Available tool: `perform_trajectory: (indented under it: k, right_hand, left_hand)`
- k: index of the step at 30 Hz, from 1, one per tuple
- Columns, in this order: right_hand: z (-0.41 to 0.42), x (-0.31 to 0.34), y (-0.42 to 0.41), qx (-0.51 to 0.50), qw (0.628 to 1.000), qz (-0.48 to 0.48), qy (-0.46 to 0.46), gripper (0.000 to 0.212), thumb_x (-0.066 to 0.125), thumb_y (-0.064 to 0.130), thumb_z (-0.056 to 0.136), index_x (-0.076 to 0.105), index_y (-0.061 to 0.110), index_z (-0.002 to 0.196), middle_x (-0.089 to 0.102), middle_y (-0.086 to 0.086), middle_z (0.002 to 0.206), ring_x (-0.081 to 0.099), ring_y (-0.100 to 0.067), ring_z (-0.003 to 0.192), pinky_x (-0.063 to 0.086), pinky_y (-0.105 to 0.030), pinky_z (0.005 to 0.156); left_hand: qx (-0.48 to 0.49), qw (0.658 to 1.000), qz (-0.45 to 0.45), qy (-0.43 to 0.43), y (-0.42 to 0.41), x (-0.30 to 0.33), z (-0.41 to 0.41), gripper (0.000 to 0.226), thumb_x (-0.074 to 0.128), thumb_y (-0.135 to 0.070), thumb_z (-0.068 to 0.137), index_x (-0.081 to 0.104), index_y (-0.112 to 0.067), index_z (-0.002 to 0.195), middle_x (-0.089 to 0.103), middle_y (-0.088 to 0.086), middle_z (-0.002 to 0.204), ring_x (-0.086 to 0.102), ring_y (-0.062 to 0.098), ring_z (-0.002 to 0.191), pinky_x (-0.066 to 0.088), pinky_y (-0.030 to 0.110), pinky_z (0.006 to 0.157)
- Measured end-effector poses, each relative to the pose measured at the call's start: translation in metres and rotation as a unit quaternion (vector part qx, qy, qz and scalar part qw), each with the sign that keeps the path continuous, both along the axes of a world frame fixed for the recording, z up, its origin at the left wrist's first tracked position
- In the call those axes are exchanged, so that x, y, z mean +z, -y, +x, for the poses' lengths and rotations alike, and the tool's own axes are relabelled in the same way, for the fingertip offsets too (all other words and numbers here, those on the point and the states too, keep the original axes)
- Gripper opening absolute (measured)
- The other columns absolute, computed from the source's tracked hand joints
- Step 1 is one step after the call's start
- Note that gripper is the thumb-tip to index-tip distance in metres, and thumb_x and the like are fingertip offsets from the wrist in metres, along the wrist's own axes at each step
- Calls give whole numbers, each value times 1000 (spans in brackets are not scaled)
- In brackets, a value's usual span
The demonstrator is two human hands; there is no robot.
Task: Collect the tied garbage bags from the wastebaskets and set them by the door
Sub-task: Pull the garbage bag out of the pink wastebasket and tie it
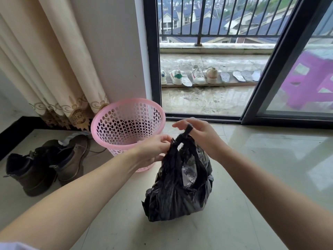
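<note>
On pale glossy tiles [252, 159] by the balcony door [207, 78], both hands' fingers [162, 141] pinch the black bag [176, 192]

Bright, even daylight from the open dark-framed sliding glass door [207, 56]. Pale sheen and soft reflections on the glossy light tile floor [270, 168]. Faint, diffuse shadows beneath the pair of dark lace-up boots [45, 165]. Wide-angle bending of straight lines toward the edges. Smeared, blurry purple plastic stool [310, 80] behind the glass.

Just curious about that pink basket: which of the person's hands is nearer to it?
Left. The left hand pinches the black bag right in front of the pink basket; the right hand holds the handle farther right.
</note>
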State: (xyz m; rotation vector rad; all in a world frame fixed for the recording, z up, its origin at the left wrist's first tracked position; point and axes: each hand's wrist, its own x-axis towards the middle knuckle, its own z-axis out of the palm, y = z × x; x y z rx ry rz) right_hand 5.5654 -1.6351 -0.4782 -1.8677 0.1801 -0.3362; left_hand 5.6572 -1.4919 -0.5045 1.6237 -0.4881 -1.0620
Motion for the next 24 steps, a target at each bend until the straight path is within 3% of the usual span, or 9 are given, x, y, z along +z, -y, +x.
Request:
perform_trajectory:
  k: [2, 3, 5, 8, 10, 13, 17, 20, 24]
  right_hand:
    - [2, -7, 8, -41, 997, 63, -14, 23, 51, 26, 95, 69, 23, 81, 69, 8, 89, 61, -7, 90, 45, -29, 93]
    - [1, -13, 15, -65, 995, 76, -30, 26, 49, 28, 96, 68, 21, 79, 68, 8, 85, 60, -10, 89, 44, -32, 93]
    - [-4, -31, 34, -108, 989, 53, -81, 27, 47, 30, 97, 65, 17, 82, 66, 5, 85, 59, -13, 87, 44, -32, 87]
    - [-24, -68, 65, -148, 972, -41, -176, 27, 47, 26, 98, 64, 10, 84, 66, -6, 85, 59, -18, 81, 40, -30, 69]
    - [-41, -91, 87, -170, 955, -77, -232, 26, 47, 19, 95, 63, 3, 81, 65, -14, 82, 62, -27, 84, 37, -31, 67]
    - [-66, -114, 109, -194, 924, -93, -316, 23, 47, 14, 92, 66, 0, 92, 69, -21, 92, 65, -32, 89, 39, -30, 67]
    - [-83, -124, 116, -171, 904, -103, -379, 24, 45, 13, 93, 67, 5, 96, 70, -11, 93, 63, -26, 82, 40, -25, 63]
    - [-79, -121, 112, -163, 909, -82, -376, 25, 41, 11, 95, 65, 5, 101, 67, -4, 83, 61, -18, 74, 42, -23, 62]
    - [-66, -104, 109, -95, 917, 115, -371, 18, 42, 11, 98, 59, 4, 103, 65, -10, 97, 62, -18, 85, 51, -34, 83]
  left_hand:
    - [-37, 983, 111, 143, 1, -7, -1, 3, 56, -13, 91, 57, -10, 91, 58, 5, 83, 57, 12, 72, 50, 22, 62]
    - [-56, 966, 160, 193, -1, -12, 0, 7, 56, -15, 90, 54, -13, 84, 56, 3, 81, 55, 13, 74, 50, 21, 62]
    - [-87, 937, 241, 237, -10, -24, 5, 16, 52, -12, 88, 48, -16, 73, 53, 1, 77, 53, 15, 76, 50, 23, 60]
    - [-104, 900, 349, 239, -33, -42, 18, 12, 47, -10, 86, 47, -13, 75, 50, 2, 79, 52, 17, 77, 52, 24, 56]
    - [-111, 881, 406, 215, -52, -51, 23, 7, 49, -15, 88, 52, -9, 89, 53, 5, 89, 53, 17, 76, 54, 27, 57]
    - [-130, 856, 473, 166, -78, -61, 32, 25, 44, -19, 91, 55, -7, 109, 57, 7, 99, 58, 19, 81, 57, 35, 70]
    - [-153, 832, 518, 129, -96, -65, 43, 22, 41, -22, 92, 59, -10, 97, 62, 3, 86, 60, 15, 72, 57, 41, 79]
    - [-145, 834, 509, 156, -100, -66, 48, 21, 40, -17, 91, 59, -10, 96, 63, 3, 83, 64, 15, 68, 57, 36, 73]
    - [-126, 839, 429, 310, -104, -65, 60, 20, 39, 2, 77, 51, -12, 71, 67, 8, 75, 65, 16, 57, 51, 27, 59]
